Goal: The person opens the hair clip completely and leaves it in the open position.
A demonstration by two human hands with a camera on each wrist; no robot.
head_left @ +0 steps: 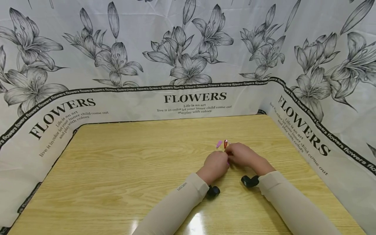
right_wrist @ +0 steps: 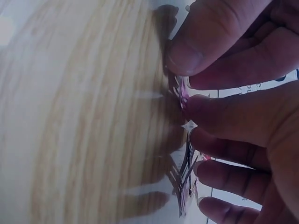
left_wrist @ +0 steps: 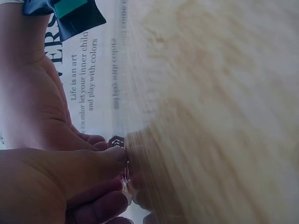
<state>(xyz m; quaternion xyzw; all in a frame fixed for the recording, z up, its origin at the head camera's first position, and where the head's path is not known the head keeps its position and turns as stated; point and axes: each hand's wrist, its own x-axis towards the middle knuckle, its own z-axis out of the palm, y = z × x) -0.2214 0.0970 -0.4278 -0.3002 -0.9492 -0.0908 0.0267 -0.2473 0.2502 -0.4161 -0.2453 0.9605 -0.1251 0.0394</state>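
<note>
Close together over the table, my left hand (head_left: pixel 216 164) and right hand (head_left: pixel 241 154) meet at a small pink-purple hair clip (right_wrist: pixel 182 91). The left thumb and a finger pinch one end of it; the right thumb and fingertips hold it at the other. Much of this clip is hidden by the fingers. Just beyond the hands in the head view lie a pink hair clip (head_left: pixel 219 144) and a red hair clip (head_left: pixel 226 144). Thin metal prongs of clips (right_wrist: pixel 185 172) show past my right fingers in the right wrist view.
The wood-grain table (head_left: pixel 126 169) spreads widely to the left of the hands. A white cloth wall (head_left: pixel 132 107) with flower drawings and lettering borders it at the back and sides. Black wrist cameras (head_left: pixel 249 180) sit under both forearms.
</note>
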